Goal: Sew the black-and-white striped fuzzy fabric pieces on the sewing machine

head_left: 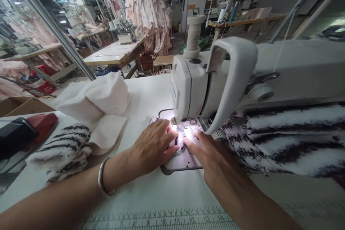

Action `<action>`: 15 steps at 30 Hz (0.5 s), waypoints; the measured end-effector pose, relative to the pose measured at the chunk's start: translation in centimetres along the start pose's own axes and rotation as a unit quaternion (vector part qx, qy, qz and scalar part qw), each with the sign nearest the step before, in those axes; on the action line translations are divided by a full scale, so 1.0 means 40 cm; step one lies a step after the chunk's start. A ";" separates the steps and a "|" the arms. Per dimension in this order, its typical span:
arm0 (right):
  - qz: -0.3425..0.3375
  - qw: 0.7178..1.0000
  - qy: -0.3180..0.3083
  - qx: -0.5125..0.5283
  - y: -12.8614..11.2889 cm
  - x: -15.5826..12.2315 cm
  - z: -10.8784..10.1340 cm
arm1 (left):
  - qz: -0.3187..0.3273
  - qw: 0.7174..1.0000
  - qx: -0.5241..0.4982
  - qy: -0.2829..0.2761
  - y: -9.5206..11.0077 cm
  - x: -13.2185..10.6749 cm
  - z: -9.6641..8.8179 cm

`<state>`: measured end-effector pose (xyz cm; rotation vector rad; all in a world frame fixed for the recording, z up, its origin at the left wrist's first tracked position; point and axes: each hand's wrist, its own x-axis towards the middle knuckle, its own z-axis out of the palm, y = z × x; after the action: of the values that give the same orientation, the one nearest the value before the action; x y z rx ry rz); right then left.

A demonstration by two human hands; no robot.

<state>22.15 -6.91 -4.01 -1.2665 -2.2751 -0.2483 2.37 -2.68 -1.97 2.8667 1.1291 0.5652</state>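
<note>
My left hand (153,145) lies on a small piece of black-and-white striped fleece (176,142) under the head of a white sewing machine (205,82), its fingers curled and pressing the piece down beside the lit needle area (179,127). A metal bangle (104,183) circles that wrist. My right hand (212,156) reaches in from the right, its fingertips pinching the same fleece piece on the needle plate (183,161). A large bundle of the same striped fleece (285,140) lies under the machine arm at the right.
White fabric pieces (99,99) and another striped fleece piece (61,151) are stacked at the left. A red and black tool (24,131) sits at the far left edge. A printed ruler (167,219) runs along the table's front. Pink garments (148,10) hang behind.
</note>
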 end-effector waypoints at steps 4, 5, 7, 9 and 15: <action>0.030 0.999 0.011 -0.023 -0.076 -0.032 0.020 | 0.035 0.997 -0.050 -0.050 -0.023 0.011 -0.019; 0.042 0.999 0.005 -0.028 -0.091 -0.037 0.024 | 0.047 0.994 -0.069 -0.068 -0.031 0.010 -0.025; 0.051 0.998 -0.005 -0.029 -0.104 -0.042 0.028 | 0.064 0.989 -0.104 -0.086 -0.047 0.006 -0.036; 0.043 0.999 -0.004 -0.028 -0.095 -0.042 0.028 | 0.073 0.987 -0.122 -0.079 -0.055 -0.001 -0.039; 0.049 0.995 -0.061 0.055 -0.022 -0.025 0.015 | 0.019 0.995 -0.089 -0.026 -0.021 -0.017 -0.010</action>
<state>21.63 -7.89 -4.96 -1.3646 -2.2846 -0.0091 1.22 -2.57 -1.93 2.7383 0.9661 0.5573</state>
